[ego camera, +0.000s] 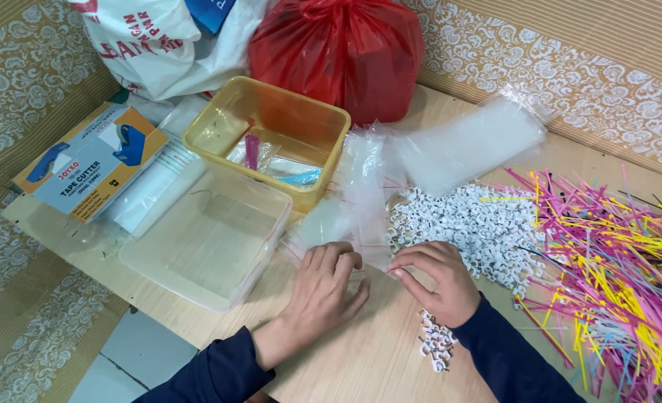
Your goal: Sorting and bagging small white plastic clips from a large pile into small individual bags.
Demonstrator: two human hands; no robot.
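My left hand [329, 287] rests on the wooden table [361, 358], its fingers curled on the edge of a small clear plastic bag [372, 250]. Opposite it, my right hand [439, 280] pinches the same bag's edge with thumb and fingers. A heap of small white cable clips [469, 220] lies just beyond my right hand. A few more white clips [437, 342] lie under my right wrist. Loose clear bags [357, 175] are piled behind the hands.
Several pink, yellow and white cable ties [614, 261] cover the table's right side. A clear empty container [211, 239] and a yellow tub [271, 130] stand at left. Behind are a red bag [342, 48], a white bag [152, 41], a blue-and-orange box [88, 160] and a clear bag pack [465, 145].
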